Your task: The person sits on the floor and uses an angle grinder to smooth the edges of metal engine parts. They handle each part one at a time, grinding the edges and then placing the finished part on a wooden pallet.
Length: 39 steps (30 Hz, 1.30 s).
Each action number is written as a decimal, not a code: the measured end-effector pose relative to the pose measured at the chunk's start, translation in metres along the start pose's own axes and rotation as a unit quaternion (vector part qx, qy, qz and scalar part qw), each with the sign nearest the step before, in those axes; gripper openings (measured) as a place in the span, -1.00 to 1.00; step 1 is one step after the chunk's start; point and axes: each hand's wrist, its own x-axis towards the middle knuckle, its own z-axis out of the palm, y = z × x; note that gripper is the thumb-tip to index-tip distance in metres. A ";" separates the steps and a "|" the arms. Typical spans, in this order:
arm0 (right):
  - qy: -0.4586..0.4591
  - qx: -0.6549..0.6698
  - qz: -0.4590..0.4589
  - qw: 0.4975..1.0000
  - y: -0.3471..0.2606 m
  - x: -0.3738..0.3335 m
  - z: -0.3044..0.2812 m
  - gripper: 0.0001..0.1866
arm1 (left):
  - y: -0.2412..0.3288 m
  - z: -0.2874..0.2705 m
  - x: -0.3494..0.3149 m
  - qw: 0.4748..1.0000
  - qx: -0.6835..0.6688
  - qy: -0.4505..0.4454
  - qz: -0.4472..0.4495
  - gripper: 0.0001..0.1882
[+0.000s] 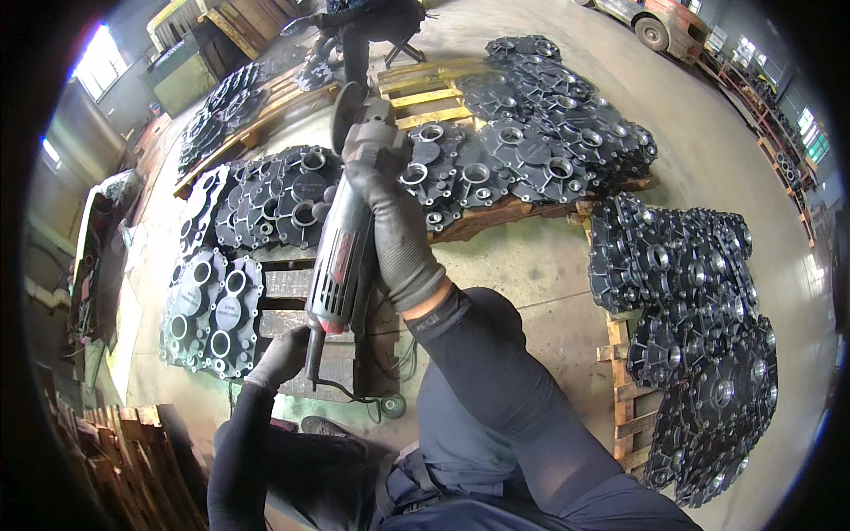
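Observation:
An angle grinder (339, 252) with a grey body slants upward in front of me, its dark disc (343, 117) at the far end. My gloved right hand (391, 228) is wrapped round it just behind the gear head. Lower left, my gloved left hand (282, 357) is closed at the grinder's rear end, by the cord; its fingertips are partly hidden. Beyond and beside the tool lie dark cast metal covers (301, 190) with round bores. Two lighter-looking covers (212, 305) lie to the left of the grinder.
More covers are stacked on wooden pallets at the far middle (549, 133) and on the right (682, 310). A black cable and a small round disc (392, 406) lie near my feet. Another person (359, 35) works at the far side. Wooden slats (124, 451) stand lower left.

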 end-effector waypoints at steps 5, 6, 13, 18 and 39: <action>-0.002 0.000 -0.047 0.999 -0.014 0.014 -0.018 -0.49 | -0.008 0.025 0.010 0.995 -0.079 -0.026 -0.051 -0.57; -0.009 -0.001 -0.055 0.998 -0.018 0.017 -0.021 -0.49 | -0.008 0.027 0.014 0.996 -0.051 -0.031 -0.061 -0.58; -0.001 0.021 -0.056 0.998 -0.037 0.039 -0.065 -0.46 | -0.009 0.049 0.017 0.998 -0.021 -0.027 -0.060 -0.55; 0.030 -0.044 -0.072 0.996 -0.059 0.033 -0.082 -0.61 | -0.011 0.052 0.027 0.994 0.029 -0.058 -0.088 -0.56; 0.230 -0.028 -0.053 0.971 -0.096 0.038 -0.117 -0.57 | 0.050 0.059 0.332 0.991 0.011 0.046 0.125 -0.60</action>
